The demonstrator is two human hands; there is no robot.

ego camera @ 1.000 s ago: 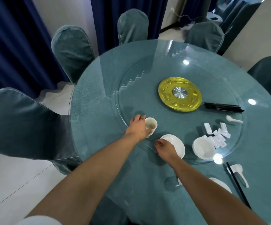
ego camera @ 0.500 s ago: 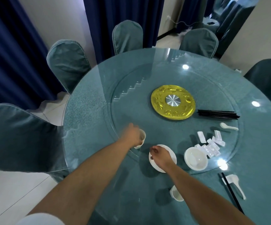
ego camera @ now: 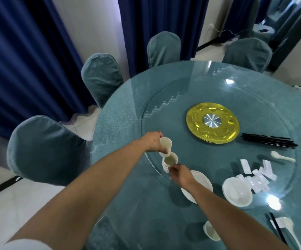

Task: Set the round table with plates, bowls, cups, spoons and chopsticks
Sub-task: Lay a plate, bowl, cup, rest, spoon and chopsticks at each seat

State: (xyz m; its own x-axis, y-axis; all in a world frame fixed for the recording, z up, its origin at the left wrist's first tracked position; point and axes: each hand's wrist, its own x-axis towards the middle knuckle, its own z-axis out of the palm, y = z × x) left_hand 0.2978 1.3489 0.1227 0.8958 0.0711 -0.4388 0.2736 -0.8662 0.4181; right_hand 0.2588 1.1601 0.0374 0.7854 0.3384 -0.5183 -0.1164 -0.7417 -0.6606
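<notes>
A single white cup (ego camera: 166, 145) is gripped in the curled fingers of the left hand (ego camera: 153, 143) and held tilted just above a stack of cups (ego camera: 169, 163), which stands at the near-left rim of the glass turntable (ego camera: 164, 112) on the round table (ego camera: 117, 120). The stack is pinched at its lower right side by the fingertips of the right hand (ego camera: 180, 175); the topmost cup of the stack is seen to be hollow, with nothing but its pale inner wall showing. A white plate (ego camera: 202, 183) is partly covered by the right wrist, and a white bowl (ego camera: 237, 192) with nothing visible in it is set just to the right of the plate, near the turntable's near edge. White rests (ego camera: 254, 175) are scattered behind the bowl, with a white spoon (ego camera: 282, 156) beyond them. A bundle of black chopsticks (ego camera: 268, 142) is laid beside the gold hub (ego camera: 212, 122) at the turntable's centre. Near the table's near edge, another cup (ego camera: 211, 231) is placed, and toward the near-right edge a spoon (ego camera: 288, 226) and a chopstick pair (ego camera: 277, 228) are laid.
</notes>
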